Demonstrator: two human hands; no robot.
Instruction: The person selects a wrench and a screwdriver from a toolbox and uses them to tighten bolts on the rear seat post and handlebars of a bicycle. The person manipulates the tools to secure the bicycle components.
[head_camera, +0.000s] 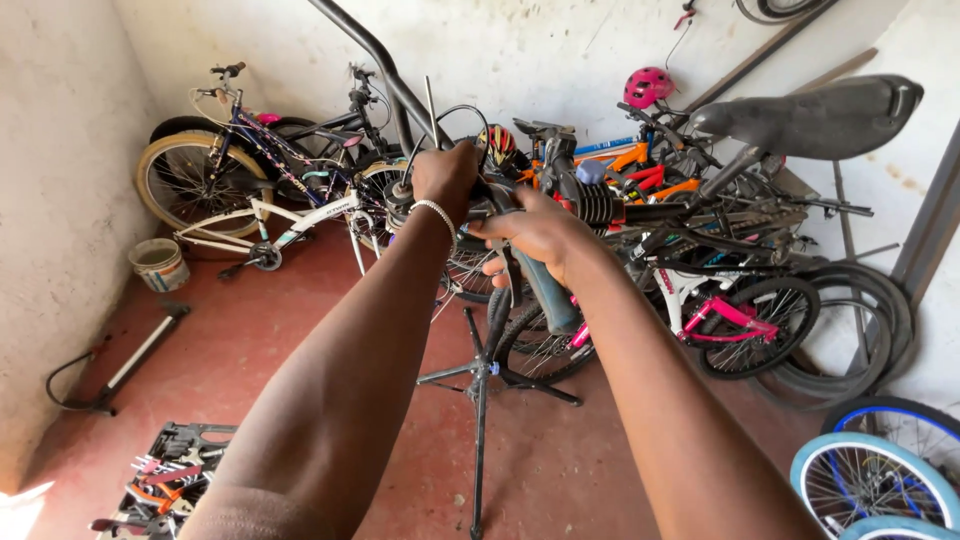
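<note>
Handlebar (400, 90) of a bicycle held up on a repair stand (478, 380) is sitting at the centre of view, its dark tube running up and to the left toward the wall. Left hand (445, 178), wearing a bead bracelet (438, 212) at the wrist, is closing around the bar end, fingers wrapped over it; thin cables (455, 112) are looping just above the knuckles. Right hand (535, 235) is lying just beside the left one, nearly touching it, and is clamping a tool with a blue-grey handle (548, 295) that is pointing downward and away from the palm. Cannot tell what the working end of the tool is meeting, as the hands are hiding it.

Black saddle (810, 120) is standing high at the right, seen from the side. Behind the hands a crowd of parked bicycles is leaning against the white wall: a white one (290, 215) at the left, an orange one (640, 160) and a pink-and-white one (715, 310) at the right. Pink helmet (648, 85) is resting on top of that pile. On the red floor a bucket (158, 264) and a floor pump (130, 362) are lying near the left wall, and an open tool case (170, 475) is sitting at the lower left. Blue-rimmed wheels (880, 475) are stacking up at the lower right.
</note>
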